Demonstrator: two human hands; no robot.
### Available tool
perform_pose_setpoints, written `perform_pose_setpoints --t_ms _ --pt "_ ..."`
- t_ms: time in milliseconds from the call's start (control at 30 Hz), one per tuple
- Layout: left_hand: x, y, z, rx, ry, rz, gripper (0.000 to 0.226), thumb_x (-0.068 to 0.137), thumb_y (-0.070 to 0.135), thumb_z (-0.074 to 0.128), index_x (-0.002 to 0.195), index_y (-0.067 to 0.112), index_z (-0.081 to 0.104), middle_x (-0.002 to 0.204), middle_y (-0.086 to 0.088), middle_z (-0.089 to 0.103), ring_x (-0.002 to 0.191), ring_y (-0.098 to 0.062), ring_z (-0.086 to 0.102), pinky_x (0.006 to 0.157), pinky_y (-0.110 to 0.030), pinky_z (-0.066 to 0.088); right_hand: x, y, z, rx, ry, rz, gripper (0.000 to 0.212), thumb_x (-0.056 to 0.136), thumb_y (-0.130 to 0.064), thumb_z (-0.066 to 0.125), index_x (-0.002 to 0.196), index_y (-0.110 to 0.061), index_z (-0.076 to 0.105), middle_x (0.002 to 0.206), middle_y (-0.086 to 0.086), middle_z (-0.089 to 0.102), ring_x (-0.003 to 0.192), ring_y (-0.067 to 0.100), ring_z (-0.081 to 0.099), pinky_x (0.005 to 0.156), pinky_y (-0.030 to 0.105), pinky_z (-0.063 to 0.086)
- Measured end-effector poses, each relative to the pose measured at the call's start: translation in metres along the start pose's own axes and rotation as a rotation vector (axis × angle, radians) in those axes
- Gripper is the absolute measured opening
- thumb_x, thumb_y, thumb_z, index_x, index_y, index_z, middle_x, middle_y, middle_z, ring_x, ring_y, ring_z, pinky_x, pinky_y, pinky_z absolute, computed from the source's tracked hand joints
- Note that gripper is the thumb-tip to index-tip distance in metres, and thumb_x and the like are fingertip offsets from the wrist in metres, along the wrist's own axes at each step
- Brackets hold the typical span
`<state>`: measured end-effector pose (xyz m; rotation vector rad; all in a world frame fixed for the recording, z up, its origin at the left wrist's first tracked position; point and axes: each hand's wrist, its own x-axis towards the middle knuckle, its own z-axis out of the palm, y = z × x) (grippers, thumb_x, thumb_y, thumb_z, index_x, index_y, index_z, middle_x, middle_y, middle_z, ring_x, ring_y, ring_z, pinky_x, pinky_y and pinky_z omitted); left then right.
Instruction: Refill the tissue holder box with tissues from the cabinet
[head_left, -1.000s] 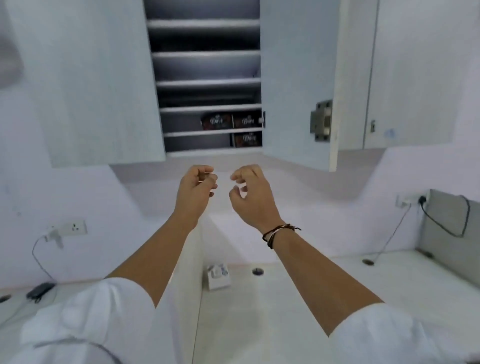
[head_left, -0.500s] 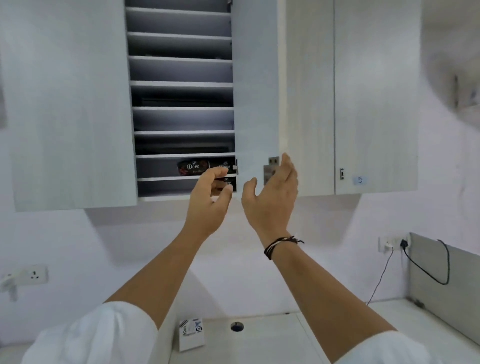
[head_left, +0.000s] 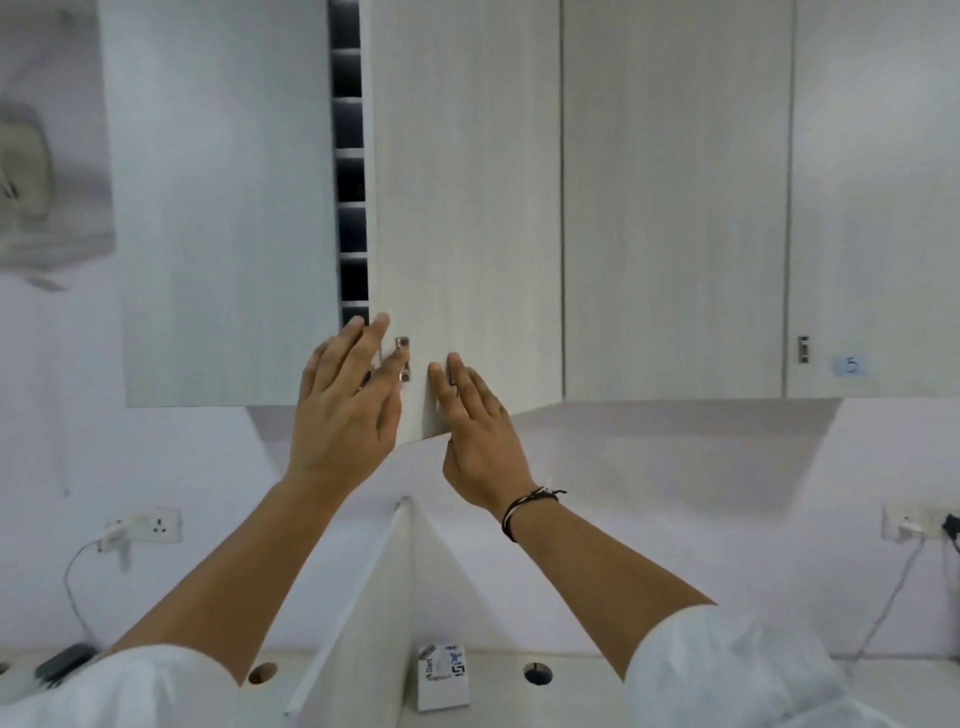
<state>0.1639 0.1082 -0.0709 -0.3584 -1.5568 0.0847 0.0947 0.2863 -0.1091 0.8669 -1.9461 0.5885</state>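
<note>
Both hands lay open and empty against the cabinet door (head_left: 467, 208) as I watched through the head camera: the left hand (head_left: 345, 410) spread flat by the door's lower free edge, its fingertips (head_left: 382, 322) reaching the narrow gap, the right hand (head_left: 475, 431) pressed palm-first on the door's lower corner, a dark cord bracelet (head_left: 524, 506) at the wrist. A small metal latch (head_left: 403, 358) sat between the two hands. The door stood almost shut, leaving a slim dark strip of shelves (head_left: 350, 182) in view inside the wall cabinet; I could not tell whether tissues lay there, and no tissue holder box was clear to me. Below, a white divider panel (head_left: 374, 613) rose from the counter (head_left: 571, 691), with a small printed card (head_left: 442, 678) just beside it. Wall sockets (head_left: 156, 525) flanked the scene.
</note>
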Motion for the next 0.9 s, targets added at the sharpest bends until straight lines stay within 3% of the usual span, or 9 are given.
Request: perform_pose_setpoints --t_ms 167,333,433,667,767,833,900 --pt "-0.028 -0.086 0.045 0.175 -0.298 -0.002 0.056 0.092 0.004 0.056 0.148 0.005 0.061 0.167 -0.01 0.047 0.156 -0.034 0.041 0.128 -0.054 0.028 0.042 -0.004 0.061 -0.18 -0.182 0.023 0.095 0.087 -0.004 0.048 0.167 -0.031 0.004 0.177 -0.004 -0.003 0.164 0.022 -0.001 0.131 0.049 0.013" --pt "-0.031 -0.148 0.092 0.208 -0.813 -0.119 0.083 0.098 0.017 0.044 0.172 0.019 0.007 0.18 0.002 -0.01 0.167 -0.022 0.002 0.133 -0.047 0.002 0.086 0.002 0.107 -0.306 -0.413 0.135 0.095 0.09 -0.01 0.051 0.167 -0.03 0.0 0.175 -0.006 -0.017 0.163 0.023 -0.013 0.13 0.052 0.01" --pt "-0.024 -0.165 0.113 0.178 -0.962 -0.148 0.091 0.098 0.021 0.046 0.17 0.023 -0.008 0.177 0.004 -0.024 0.167 -0.023 -0.007 0.134 -0.047 -0.002 0.105 0.002 0.127 -0.37 -0.461 0.202 0.093 0.093 -0.014 0.053 0.167 -0.028 -0.001 0.175 -0.004 -0.02 0.162 0.026 -0.014 0.13 0.052 0.012" --pt "-0.022 -0.176 0.157 0.106 -1.046 -0.193 0.099 0.095 0.026 0.053 0.169 0.012 -0.012 0.178 -0.008 -0.02 0.166 -0.026 -0.014 0.134 -0.045 -0.005 0.123 0.001 0.157 -0.485 -0.528 0.308 0.086 0.095 -0.022 0.058 0.167 -0.026 0.011 0.175 0.0 -0.022 0.162 0.03 -0.012 0.127 0.058 0.02" --pt "-0.027 -0.175 0.168 0.094 -1.003 -0.205 0.1 0.096 0.026 0.053 0.168 0.011 -0.014 0.178 -0.009 -0.02 0.166 -0.025 -0.014 0.133 -0.046 -0.006 0.122 0.001 0.16 -0.484 -0.511 0.316 0.088 0.093 -0.019 0.058 0.167 -0.025 0.011 0.174 0.003 -0.023 0.162 0.032 -0.014 0.126 0.06 0.019" --pt "-0.028 -0.175 0.168 0.059 -0.942 -0.233 0.095 0.095 0.025 0.054 0.17 0.012 -0.002 0.18 -0.009 -0.009 0.167 -0.027 -0.006 0.134 -0.048 -0.002 0.121 0.001 0.16 -0.46 -0.499 0.314 0.086 0.092 -0.019 0.059 0.166 -0.024 0.015 0.175 0.004 -0.019 0.162 0.033 -0.01 0.125 0.061 0.02" --pt "-0.017 -0.18 0.163 -0.09 -0.848 -0.317 0.08 0.092 0.029 0.058 0.166 0.015 0.029 0.177 -0.009 0.023 0.162 -0.033 0.024 0.132 -0.049 0.019 0.13 -0.006 0.149 -0.326 -0.472 0.349 0.076 0.091 -0.022 0.059 0.161 -0.023 0.03 0.176 0.007 0.002 0.161 0.034 0.008 0.124 0.057 0.026"
